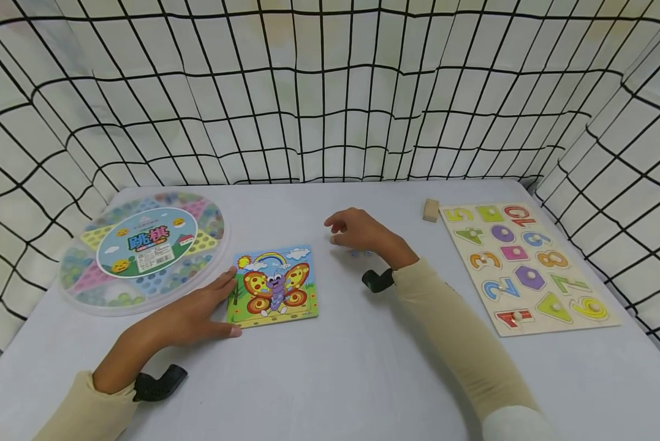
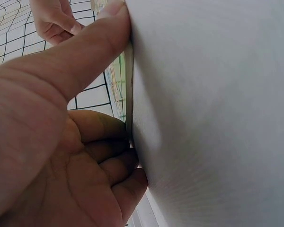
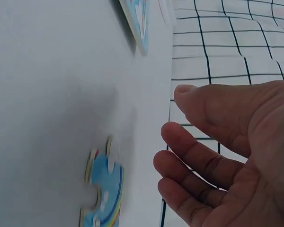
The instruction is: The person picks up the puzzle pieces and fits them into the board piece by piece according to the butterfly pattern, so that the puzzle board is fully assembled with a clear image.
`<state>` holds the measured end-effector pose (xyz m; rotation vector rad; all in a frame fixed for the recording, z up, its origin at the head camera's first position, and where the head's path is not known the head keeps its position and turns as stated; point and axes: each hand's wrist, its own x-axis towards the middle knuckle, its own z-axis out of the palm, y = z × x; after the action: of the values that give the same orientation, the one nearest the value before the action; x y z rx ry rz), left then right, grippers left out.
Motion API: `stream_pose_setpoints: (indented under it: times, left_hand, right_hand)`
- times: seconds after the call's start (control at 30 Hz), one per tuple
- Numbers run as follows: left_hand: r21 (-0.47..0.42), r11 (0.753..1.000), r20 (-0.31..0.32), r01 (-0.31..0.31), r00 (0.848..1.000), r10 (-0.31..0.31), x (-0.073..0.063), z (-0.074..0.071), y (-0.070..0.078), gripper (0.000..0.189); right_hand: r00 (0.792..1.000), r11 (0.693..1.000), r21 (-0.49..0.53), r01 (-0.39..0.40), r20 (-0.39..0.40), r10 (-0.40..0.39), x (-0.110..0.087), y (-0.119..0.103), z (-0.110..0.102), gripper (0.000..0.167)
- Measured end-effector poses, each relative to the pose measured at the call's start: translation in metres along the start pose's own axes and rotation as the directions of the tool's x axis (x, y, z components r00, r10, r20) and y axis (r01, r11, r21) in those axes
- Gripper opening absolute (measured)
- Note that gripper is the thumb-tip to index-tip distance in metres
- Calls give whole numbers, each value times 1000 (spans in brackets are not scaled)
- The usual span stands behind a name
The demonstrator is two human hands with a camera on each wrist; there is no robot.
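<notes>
A square butterfly jigsaw puzzle (image 1: 277, 285) lies flat on the white table, a rainbow across its top. My left hand (image 1: 194, 315) rests against its left side, thumb at the near corner and fingers along the edge. In the left wrist view, the thumb and fingertips (image 2: 123, 176) meet the board's thin side. My right hand (image 1: 357, 231) hovers right of the puzzle with loosely bent fingers and nothing in them. Beneath it lies a blue jigsaw piece (image 3: 105, 182) with a rainbow stripe, apart from the fingers in the right wrist view and mostly hidden in the head view.
A round, clear-lidded Chinese checkers set (image 1: 147, 242) with coloured marbles sits at the left. On the right lies a wooden number and shape peg board (image 1: 519, 245). A small wooden block (image 1: 431, 210) stands near its far corner. Black netting (image 1: 321, 116) surrounds the table's back and sides.
</notes>
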<state>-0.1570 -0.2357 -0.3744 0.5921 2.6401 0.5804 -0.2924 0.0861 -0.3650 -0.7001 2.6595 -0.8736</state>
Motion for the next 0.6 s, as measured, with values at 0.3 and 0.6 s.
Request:
stream_pose_setpoints:
  times: [0.3,0.6]
  left_hand:
    - [-3,1000,0,1,1000,-1,0,0,0,103]
    - [0,1000,-2,1,1000,-1,0,0,-1,103]
  right_hand:
    - [999,999,-2,-34,-1,34,-16,19,-13,36]
    - [995,995,-15,-95,-23,95,-25,41,-16,33]
